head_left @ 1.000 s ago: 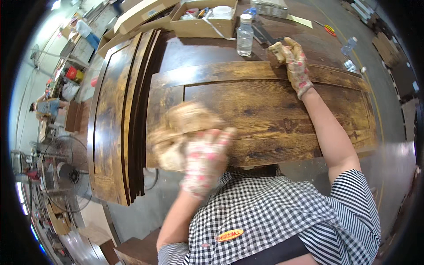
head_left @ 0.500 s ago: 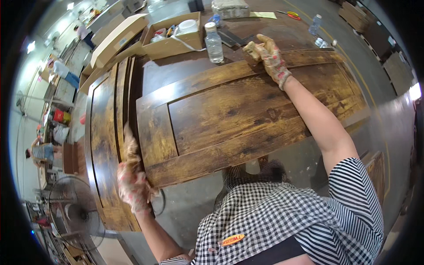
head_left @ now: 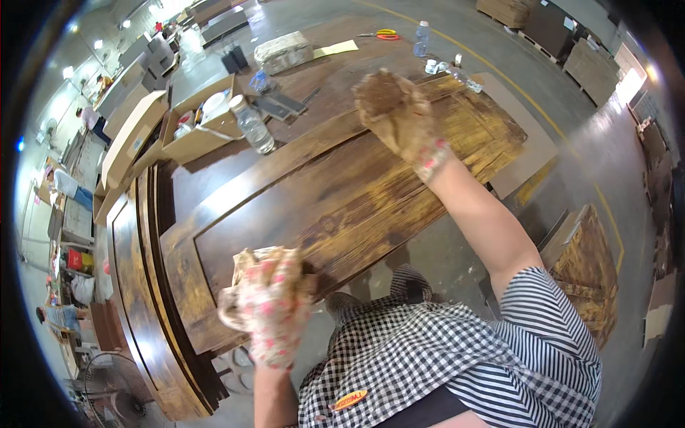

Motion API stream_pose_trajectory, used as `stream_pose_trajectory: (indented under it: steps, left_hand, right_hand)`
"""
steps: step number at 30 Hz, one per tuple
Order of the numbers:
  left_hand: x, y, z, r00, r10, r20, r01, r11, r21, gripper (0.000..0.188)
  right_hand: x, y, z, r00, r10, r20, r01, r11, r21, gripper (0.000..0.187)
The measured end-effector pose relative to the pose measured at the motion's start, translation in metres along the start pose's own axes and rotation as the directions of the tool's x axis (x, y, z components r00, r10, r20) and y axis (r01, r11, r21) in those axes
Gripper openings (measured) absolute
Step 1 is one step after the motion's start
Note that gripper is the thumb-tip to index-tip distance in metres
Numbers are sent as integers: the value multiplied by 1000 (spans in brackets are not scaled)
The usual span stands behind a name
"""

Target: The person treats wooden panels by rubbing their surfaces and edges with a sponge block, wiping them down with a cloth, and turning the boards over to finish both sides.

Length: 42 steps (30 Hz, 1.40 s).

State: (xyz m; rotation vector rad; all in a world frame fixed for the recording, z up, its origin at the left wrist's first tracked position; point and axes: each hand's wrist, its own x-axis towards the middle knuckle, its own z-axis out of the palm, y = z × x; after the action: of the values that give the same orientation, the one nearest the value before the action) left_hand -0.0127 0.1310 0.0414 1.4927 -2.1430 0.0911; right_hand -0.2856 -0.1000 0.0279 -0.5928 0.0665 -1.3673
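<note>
A long wood-grain panel (head_left: 335, 214) with a raised frame lies slantwise on the table before me. My left hand (head_left: 271, 307), in a pale glove with red spots, is bunched over the panel's near edge. Its fingertips are turned under, so what they hold, if anything, is hidden. My right hand (head_left: 399, 121) is up over the far side of the panel, fingers curled inward. A dark brown patch shows in its palm; whether that is a stain or a held thing, I cannot make out. More wood-grain panels (head_left: 135, 278) are stacked at the left.
Beyond the panel stand an open cardboard box (head_left: 203, 146), a clear bottle (head_left: 252, 126), a wrapped block (head_left: 284, 52) and scissors (head_left: 385, 34). Another bottle (head_left: 422, 38) is farther right. A fan (head_left: 118, 392) stands at lower left; people work in the background.
My left hand has moved right, from the gap beside the stacked panels to over the near edge. My right hand has turned, its browned palm side now showing. The view has shifted right.
</note>
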Motion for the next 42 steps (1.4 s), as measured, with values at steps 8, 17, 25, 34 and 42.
stream_pose_trajectory:
  steps: [8,17,25,34,42]
  left_hand:
    - [64,84,105,873,-34,487,-181,904,387,90]
    - [98,144,69,826,-95,555,-176,892,415,94]
    - [179,122,-96,678,71,732,-316,927,203,57]
    - [358,-40,-2,953,-184,239,204,977,-64,31]
    - [350,-86,154,875,15,483,-138,966,220,39]
  right_hand:
    - [-94,-160,-69,963,-225,-149,238,968,76,37]
    - [-154,-331,-53,790,-587,176,538,801,262,45]
    - [-182,-343,-11,658,-695,289,670,716,198,80]
    - [-193,-304,-31,606,-795,33,793,599,-110,78]
    - [-242,-263,-74,554,-723,-412,690,676,-258,45]
